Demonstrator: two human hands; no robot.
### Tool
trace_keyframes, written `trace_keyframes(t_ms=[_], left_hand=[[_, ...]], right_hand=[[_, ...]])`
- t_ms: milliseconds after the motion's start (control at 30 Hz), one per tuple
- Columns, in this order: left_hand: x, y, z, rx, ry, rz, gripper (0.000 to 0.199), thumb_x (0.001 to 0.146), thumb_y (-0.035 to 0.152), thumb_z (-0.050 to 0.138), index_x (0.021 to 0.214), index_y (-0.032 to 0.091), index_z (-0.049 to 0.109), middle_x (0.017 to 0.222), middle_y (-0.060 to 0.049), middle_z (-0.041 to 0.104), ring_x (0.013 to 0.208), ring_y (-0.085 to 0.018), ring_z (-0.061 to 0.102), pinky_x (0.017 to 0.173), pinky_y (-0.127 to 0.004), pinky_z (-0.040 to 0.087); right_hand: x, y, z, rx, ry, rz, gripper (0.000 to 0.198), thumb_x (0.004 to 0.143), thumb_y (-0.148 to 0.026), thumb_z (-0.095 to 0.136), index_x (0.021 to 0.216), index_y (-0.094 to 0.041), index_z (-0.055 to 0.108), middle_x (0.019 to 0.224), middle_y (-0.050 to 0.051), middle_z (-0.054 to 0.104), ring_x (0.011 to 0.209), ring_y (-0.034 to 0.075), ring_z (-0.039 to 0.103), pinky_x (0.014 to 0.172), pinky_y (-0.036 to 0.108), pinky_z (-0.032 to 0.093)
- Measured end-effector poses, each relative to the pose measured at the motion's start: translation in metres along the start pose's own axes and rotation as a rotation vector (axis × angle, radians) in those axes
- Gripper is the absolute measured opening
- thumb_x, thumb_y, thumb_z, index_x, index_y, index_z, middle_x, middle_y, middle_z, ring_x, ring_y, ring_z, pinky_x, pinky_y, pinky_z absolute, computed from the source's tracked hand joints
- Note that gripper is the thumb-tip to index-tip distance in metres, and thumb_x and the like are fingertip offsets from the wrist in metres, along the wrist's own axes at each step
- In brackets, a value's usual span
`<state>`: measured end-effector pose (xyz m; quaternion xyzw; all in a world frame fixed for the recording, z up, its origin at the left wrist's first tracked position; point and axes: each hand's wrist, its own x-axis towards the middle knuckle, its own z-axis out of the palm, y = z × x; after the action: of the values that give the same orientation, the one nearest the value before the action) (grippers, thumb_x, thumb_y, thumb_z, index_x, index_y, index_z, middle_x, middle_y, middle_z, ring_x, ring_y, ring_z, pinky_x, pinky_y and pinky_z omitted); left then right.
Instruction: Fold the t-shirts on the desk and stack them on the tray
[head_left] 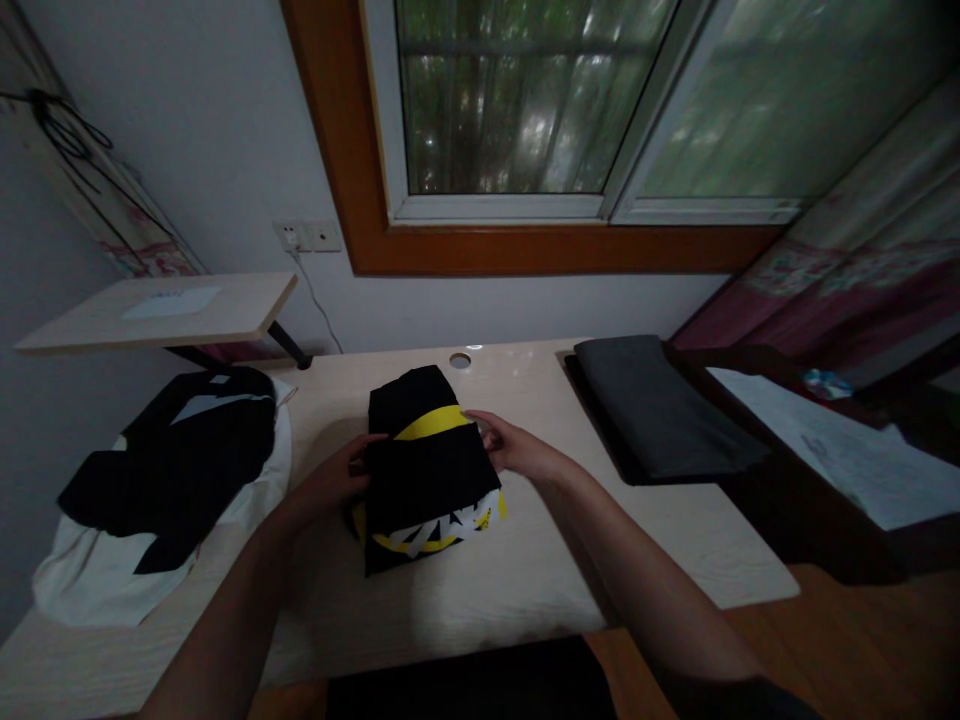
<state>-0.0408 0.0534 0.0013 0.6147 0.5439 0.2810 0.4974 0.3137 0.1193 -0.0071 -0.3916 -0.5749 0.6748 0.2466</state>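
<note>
A folded black garment (431,475) with yellow and white printing lies on the light wooden desk in front of me. Its upper layer is doubled over, with a yellow band showing near the far end and white lettering at the near end. My left hand (346,478) grips its left edge, the fingertips partly hidden by the cloth. On the opposite edge, my right hand (510,446) pinches the fabric near the yellow band, thumb and fingers closed on it. Whether it is a T-shirt or another garment cannot be made out.
To the left, loose black clothing (180,470) lies over a white cloth (97,590), beside a raised shelf (255,300). A dark grey folded fabric (660,410) rests at the desk's right. The desk (525,590) has a cable hole (460,360) near the wall.
</note>
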Motion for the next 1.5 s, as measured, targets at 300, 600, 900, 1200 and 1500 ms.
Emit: trace_keyframes(t_ms=[300, 600, 900, 1200, 1500], left_hand=[[-0.009, 0.002, 0.008, 0.593, 0.194, 0.439, 0.053, 0.068, 0.002, 0.055, 0.106, 0.031, 0.077, 0.139, -0.006, 0.052, 0.127, -0.028, 0.047, 0.109, -0.051, 0.042], [0.047, -0.003, -0.01, 0.045, 0.483, 0.004, 0.03, 0.077, 0.036, 0.062, 0.102, 0.019, 0.066, 0.102, -0.009, 0.074, 0.105, -0.032, 0.066, 0.096, -0.046, 0.051], [0.065, -0.016, -0.006, 0.023, 0.544, -0.033, 0.064, 0.077, 0.034, 0.075, 0.132, 0.02, 0.046, 0.118, -0.014, 0.071, 0.107, -0.027, 0.069, 0.097, -0.046, 0.053], [0.043, -0.012, -0.002, -0.101, 0.272, 0.109, 0.089, 0.081, 0.036, 0.071, 0.154, 0.024, 0.023, 0.122, -0.012, 0.069, 0.108, -0.026, 0.069, 0.095, -0.046, 0.055], [0.056, -0.017, 0.001, 0.118, 0.534, 0.069, 0.061, 0.079, 0.039, 0.067, 0.138, 0.026, 0.056, 0.101, -0.004, 0.068, 0.086, -0.022, 0.067, 0.084, -0.039, 0.054]], right_hand=[[-0.005, -0.008, 0.003, -0.567, 0.04, -0.506, 0.031, 0.077, -0.019, 0.078, 0.107, -0.03, 0.078, 0.133, 0.007, 0.051, 0.127, 0.025, 0.049, 0.11, 0.044, 0.042], [0.07, -0.012, 0.011, -0.148, 0.4, -0.323, 0.032, 0.087, -0.051, 0.063, 0.084, -0.019, 0.066, 0.073, -0.002, 0.06, 0.07, 0.015, 0.056, 0.068, 0.027, 0.045], [0.081, -0.001, 0.006, -0.466, 0.482, -0.256, 0.043, 0.079, -0.023, 0.066, 0.121, -0.023, 0.058, 0.081, -0.003, 0.065, 0.072, 0.016, 0.06, 0.07, 0.027, 0.043], [0.049, 0.006, 0.006, -0.53, 0.399, -0.279, 0.045, 0.078, -0.017, 0.063, 0.121, -0.027, 0.064, 0.078, -0.004, 0.06, 0.071, 0.015, 0.057, 0.069, 0.027, 0.043], [0.054, 0.006, 0.007, -0.545, 0.509, -0.436, 0.027, 0.088, -0.023, 0.06, 0.11, -0.025, 0.077, 0.1, 0.006, 0.067, 0.093, 0.02, 0.063, 0.092, 0.036, 0.049]])
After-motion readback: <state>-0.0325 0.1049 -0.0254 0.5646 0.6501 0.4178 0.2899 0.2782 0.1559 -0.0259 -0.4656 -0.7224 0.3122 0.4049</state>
